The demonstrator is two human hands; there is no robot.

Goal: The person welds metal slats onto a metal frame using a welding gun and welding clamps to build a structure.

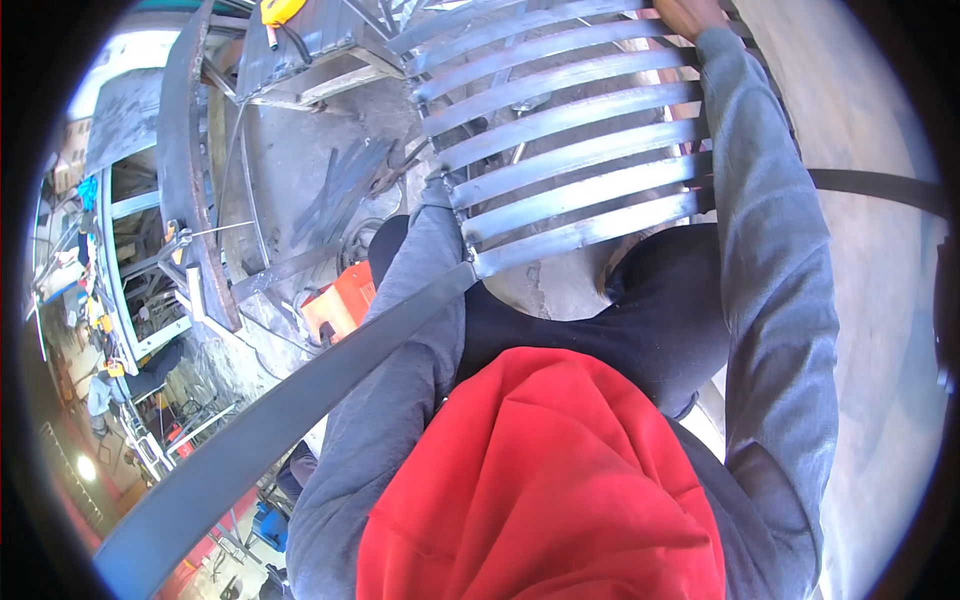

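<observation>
A metal frame of several parallel flat slats (580, 130) fills the upper middle, its left ends joined to an edge bar. My right hand (690, 14) is at the top, against the far right side of the slats; its fingers are cut off by the image edge. The grey left sleeve (410, 250) reaches up to the frame's left edge, where my left hand is hidden. A long flat dark bar (290, 410) runs from the frame's lower left corner down to the bottom left, passing over the left sleeve.
An orange-red box (340, 303) sits left of my legs. Loose metal strips (342, 185) lie on the floor. A metal stand (320, 70) holds a yellow tool (280, 12). Steel frames (150, 250) stand at the left, and a pale wall (860, 100) rises at the right.
</observation>
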